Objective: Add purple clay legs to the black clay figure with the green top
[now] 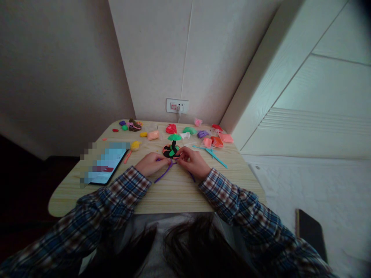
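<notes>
A small clay model (173, 148) stands on the table, with a black base, a black trunk and a green top like a tree. Both hands are at its front edge. My left hand (154, 163) is closed in a pinch at the near left side of the base, on a purple clay strip (162, 175) that trails toward me. My right hand (192, 162) pinches at the near right side of the base; its fingertips hide what they hold. Another bit of purple strip shows below my right palm.
Bags of coloured clay (189, 131) lie along the back of the table (174, 199). Turquoise modelling tools (214, 154) lie to the right. A tablet (108, 164) is at the left, near a yellow clay lump (135, 145). Behind is a wall socket (177, 105).
</notes>
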Demonstrator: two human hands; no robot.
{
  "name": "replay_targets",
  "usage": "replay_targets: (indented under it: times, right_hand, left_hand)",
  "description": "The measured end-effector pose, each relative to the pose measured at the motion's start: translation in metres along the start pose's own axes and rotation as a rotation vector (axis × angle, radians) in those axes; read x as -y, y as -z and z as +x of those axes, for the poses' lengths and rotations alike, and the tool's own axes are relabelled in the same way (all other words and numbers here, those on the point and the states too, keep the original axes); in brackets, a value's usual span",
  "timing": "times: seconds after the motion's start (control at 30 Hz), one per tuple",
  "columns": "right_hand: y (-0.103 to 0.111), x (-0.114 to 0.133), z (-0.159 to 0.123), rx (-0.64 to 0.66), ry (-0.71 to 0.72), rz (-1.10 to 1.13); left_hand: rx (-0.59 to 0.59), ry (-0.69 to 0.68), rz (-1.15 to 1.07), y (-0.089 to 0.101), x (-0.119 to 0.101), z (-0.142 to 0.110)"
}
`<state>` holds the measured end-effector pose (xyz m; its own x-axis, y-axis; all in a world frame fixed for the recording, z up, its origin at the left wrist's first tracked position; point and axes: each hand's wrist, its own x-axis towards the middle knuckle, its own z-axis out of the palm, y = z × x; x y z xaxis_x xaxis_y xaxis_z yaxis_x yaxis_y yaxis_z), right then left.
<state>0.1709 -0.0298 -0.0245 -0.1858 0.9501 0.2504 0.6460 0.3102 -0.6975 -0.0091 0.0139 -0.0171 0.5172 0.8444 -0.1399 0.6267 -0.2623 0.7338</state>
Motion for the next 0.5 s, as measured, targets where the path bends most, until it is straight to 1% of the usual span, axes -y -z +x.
replay_targets:
  times: [0.17, 0.3, 0.37, 0.5]
  right_hand:
    - [-0.001, 0.001, 0.0, 0.056, 0.054, 0.024]
    - [-0.001, 0.0, -0.001, 0.06, 0.075, -0.01]
    - [-0.001, -0.001, -0.001, 0.07, 0.071, -0.02]
    - [-0.001, -0.001, -0.001, 0.065, 0.063, -0.017]
  left_hand:
    - [0.08, 0.062, -0.091, 0.004, -0.012, -0.007]
    - [0.125, 0.129, -0.171, 0.006, -0.014, -0.009]
    - [0.135, 0.115, -0.159, 0.006, -0.013, -0.008]
    - [0.123, 0.02, -0.077, 0.007, -0.011, -0.006]
